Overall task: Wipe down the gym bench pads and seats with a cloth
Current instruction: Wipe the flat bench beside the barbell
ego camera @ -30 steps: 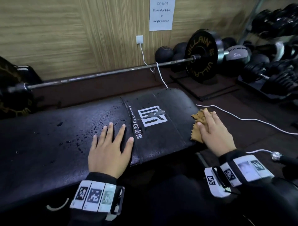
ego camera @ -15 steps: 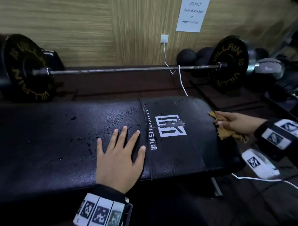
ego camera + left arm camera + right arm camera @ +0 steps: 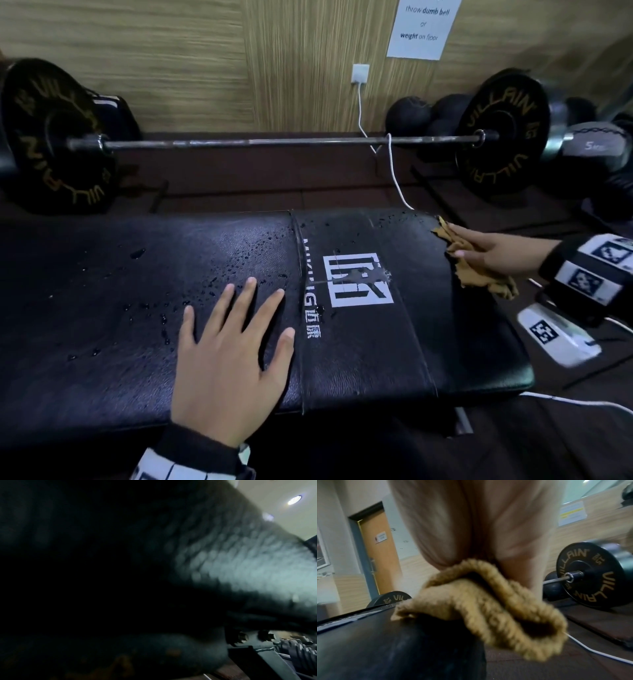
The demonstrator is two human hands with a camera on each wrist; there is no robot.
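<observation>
cloth (image 3: pixel 479 270) slid along the bench pad (image 3: pixel 394 359) end edge, right hand (image 3: pixel 493 250) pressing.

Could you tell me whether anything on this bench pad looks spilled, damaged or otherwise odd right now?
Yes. Water droplets are scattered over the bench pad, ahead of the flat left hand. The white logo has a grey smear across it, wet or worn. The cloth under the right hand hangs off the pad's end.
</observation>
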